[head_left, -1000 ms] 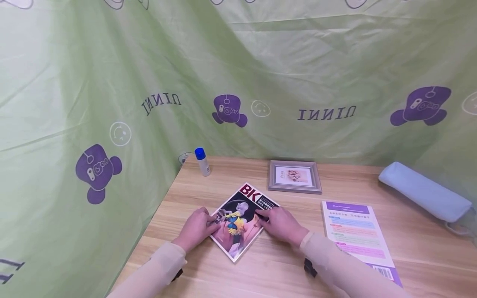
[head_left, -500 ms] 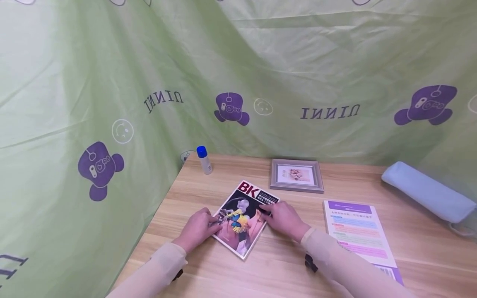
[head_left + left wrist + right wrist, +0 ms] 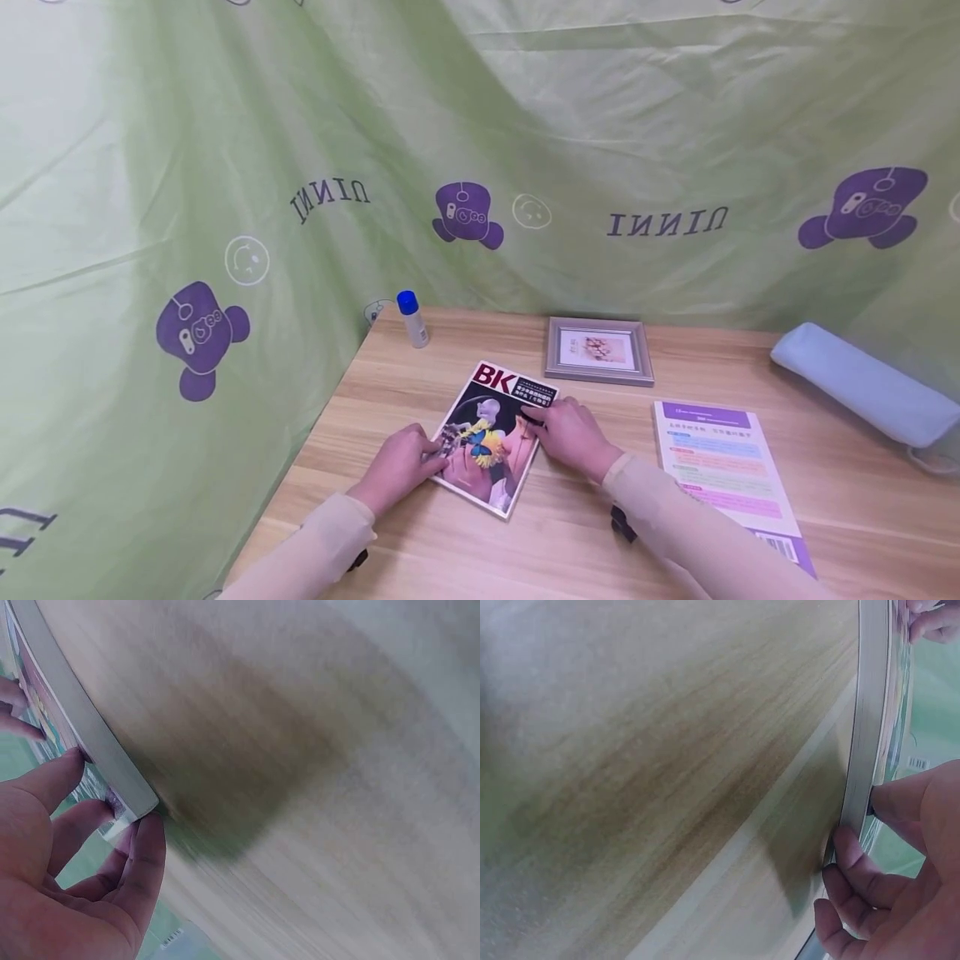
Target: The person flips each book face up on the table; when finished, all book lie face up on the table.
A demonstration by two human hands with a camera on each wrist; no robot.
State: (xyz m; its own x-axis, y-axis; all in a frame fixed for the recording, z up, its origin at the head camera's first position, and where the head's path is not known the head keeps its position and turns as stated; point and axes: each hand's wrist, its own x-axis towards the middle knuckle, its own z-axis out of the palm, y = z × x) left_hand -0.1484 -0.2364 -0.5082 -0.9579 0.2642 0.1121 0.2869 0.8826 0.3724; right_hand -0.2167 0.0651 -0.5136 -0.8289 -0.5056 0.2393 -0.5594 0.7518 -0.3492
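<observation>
A book with "BK" in red and a blue butterfly on its cover lies at an angle on the wooden table. My left hand grips its left edge, thumb on the cover. On the opposite edge my right hand does the same near the upper right corner. In the left wrist view, the fingers curl at the book's corner beside the pale page block. The right wrist view shows the thumb over the cover side and fingertips at the lower edge of the book's side.
A glue bottle with a blue cap stands at the back left. Behind the book lies a grey picture frame. A white and purple booklet is beside my right forearm, and a light blue pouch sits far right. Green curtain borders the table.
The book has turned counterclockwise between my hands: its near corner has swung right and its top has moved slightly left. Both hands keep their hold. The head view has shifted a little.
</observation>
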